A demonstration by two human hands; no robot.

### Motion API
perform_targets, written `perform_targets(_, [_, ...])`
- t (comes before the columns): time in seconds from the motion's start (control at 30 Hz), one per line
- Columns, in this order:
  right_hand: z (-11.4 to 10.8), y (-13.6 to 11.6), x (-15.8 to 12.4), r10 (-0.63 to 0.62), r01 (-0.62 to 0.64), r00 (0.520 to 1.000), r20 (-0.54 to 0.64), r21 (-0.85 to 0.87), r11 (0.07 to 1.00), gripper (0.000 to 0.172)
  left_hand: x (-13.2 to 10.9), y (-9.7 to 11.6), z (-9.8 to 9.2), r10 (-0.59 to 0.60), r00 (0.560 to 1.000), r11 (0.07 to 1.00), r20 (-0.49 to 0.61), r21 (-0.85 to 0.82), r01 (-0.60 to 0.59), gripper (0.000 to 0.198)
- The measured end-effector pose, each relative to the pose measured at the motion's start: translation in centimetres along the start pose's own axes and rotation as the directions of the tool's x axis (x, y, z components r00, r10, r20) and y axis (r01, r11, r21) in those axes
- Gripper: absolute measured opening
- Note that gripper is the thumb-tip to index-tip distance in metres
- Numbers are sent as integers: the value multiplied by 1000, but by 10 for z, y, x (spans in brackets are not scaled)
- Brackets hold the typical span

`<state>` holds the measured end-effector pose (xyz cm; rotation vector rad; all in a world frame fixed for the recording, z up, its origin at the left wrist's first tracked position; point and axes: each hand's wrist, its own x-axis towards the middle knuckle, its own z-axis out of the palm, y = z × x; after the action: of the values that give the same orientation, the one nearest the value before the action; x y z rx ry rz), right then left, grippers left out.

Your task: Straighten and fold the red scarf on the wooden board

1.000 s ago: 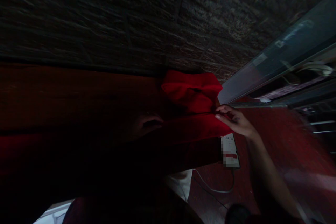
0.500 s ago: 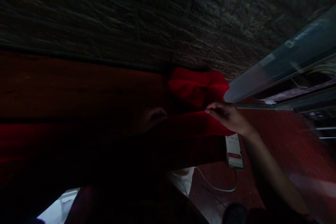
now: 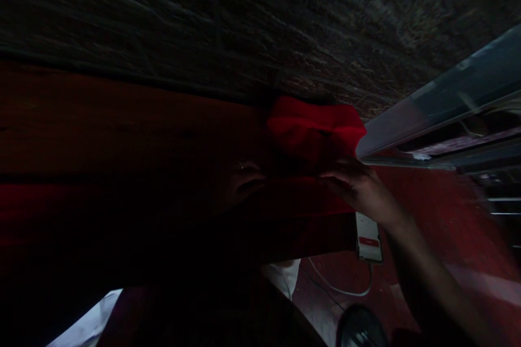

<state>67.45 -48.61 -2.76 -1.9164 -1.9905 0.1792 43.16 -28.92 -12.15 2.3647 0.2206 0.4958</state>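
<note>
Pinching the near fold of a red cloth between fingertips and thumb, the right hand reaches in from the right side of the head view. The left hand lies deep in shadow at the fold's other end, its fingers curled toward the thumb, with a small glint on one finger; whether it grips the fabric I cannot tell. The cloth rests at the right end of a dark wooden surface, its far part bunched close to a rough block wall, its near part a straight-edged strip between the hands. Just below the right hand is a smartphone with its screen lit, and a pale cable curves away from its lower end. Beyond the surface's end a red floor spreads, and a grey-blue panel slants up along the wall's right side.
</note>
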Motion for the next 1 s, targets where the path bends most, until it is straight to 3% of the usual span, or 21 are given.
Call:
perform_targets(0.17, [-5,-6,-3,-36,36,999,1,-17,999,13,-5,-1,-1,-18,1000,1000,0,21,18,27])
perform_targets(0.43, [-8,4,-10,-8,4,999,46,77,997,16,-8,9,-7,-145,984,979,108,-126,158,29])
perform_targets(0.63, [-6,11,2,57,-58,997,46,20,998,5,-4,0,-2,-255,958,951,129,-146,272,30])
perform_targets(1.0, [1,10,3,129,-132,991,-37,-77,988,13,-3,4,-10,-300,939,941,169,-112,320,29])
